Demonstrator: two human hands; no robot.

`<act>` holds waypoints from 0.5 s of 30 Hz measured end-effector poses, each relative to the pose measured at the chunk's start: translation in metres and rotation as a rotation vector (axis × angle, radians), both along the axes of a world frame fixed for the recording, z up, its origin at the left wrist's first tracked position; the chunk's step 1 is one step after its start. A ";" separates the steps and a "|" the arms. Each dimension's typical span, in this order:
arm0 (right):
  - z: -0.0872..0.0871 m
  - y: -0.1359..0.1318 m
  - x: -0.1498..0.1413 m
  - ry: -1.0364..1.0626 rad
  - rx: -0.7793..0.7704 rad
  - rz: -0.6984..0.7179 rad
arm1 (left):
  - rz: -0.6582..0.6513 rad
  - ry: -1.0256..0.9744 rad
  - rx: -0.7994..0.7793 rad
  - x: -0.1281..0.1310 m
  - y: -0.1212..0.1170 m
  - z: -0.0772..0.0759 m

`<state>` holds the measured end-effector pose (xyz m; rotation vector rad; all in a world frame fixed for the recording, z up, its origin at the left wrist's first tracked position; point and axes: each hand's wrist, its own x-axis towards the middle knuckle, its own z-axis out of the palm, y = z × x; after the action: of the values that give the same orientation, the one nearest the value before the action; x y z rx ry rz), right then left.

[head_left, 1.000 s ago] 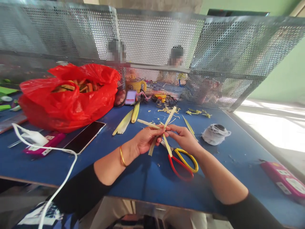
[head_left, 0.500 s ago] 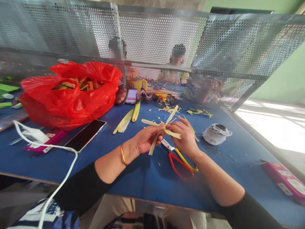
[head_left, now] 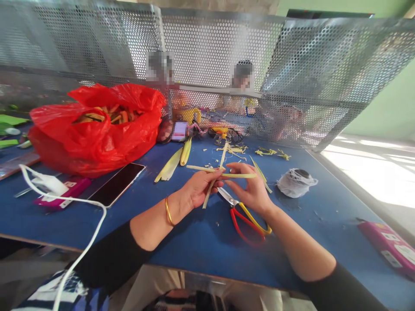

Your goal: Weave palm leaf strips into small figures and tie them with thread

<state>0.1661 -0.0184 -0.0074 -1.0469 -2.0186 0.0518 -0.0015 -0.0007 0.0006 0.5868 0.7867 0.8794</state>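
Well, a red bag [head_left: 97, 149] holds brownish pieces [head_left: 122, 116]; left hand [head_left: 201, 188] pinches strips [head_left: 240, 176].

The light around the scissors [head_left: 234, 202] is moderate; far to their right, sunlit floor [head_left: 366, 170] glares nearly white. Soft shadow darkens the blue table [head_left: 191, 250] just left of them. Beyond them, the mesh screen [head_left: 207, 47] looks hazy, with pixelated heads [head_left: 243, 77] behind.

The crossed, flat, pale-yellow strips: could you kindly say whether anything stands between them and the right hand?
Nothing visible does: one end of the strips overlaps the bare right hand in this view, though contact is unclear.
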 end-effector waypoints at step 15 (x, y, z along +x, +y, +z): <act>0.013 -0.002 0.005 0.662 -0.431 0.128 | -0.068 0.086 0.053 0.000 -0.001 -0.001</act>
<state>0.1712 -0.0202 0.0056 -0.9815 -1.4819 0.8234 -0.0016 -0.0014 -0.0003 0.6977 0.8183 0.8183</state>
